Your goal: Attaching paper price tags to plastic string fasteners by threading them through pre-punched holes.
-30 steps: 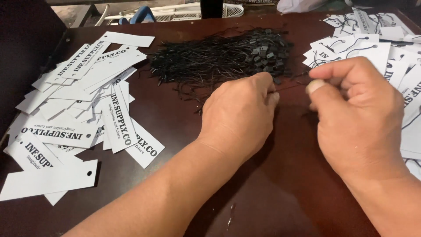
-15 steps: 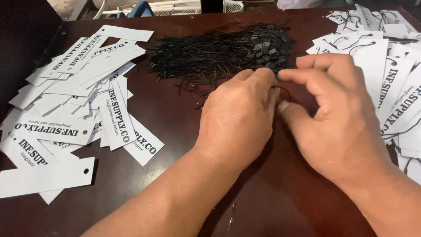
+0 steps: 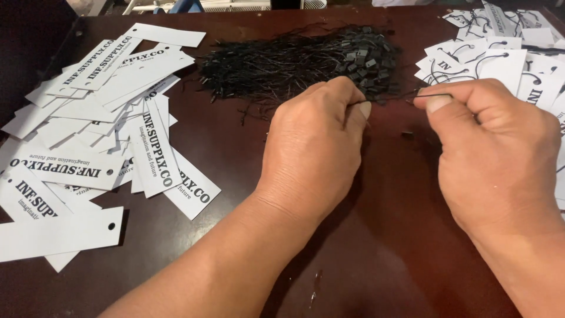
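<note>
- We see a thin black string point(image 3: 432, 94) stretched above the dark tabletop point(image 3: 376, 253), just before the black string pile point(image 3: 297, 62).
- Our right hand point(image 3: 491, 159) pinches one end; our left hand point(image 3: 315, 153) is closed on the other.
- White tags point(image 3: 106, 135) lie left, strung tags point(image 3: 500, 56) right.

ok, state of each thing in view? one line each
left hand: fist-like, fingertips pinched on a black cord
right hand: thumb and forefinger pinched on the cord
cord: thin, held at the right fingertips; its run between the hands is hard to make out
cord pile: loose heap, untouched
left tags: scattered, overlapping, no cords
right tags: piled, cords looped through
table: dark wood
</note>
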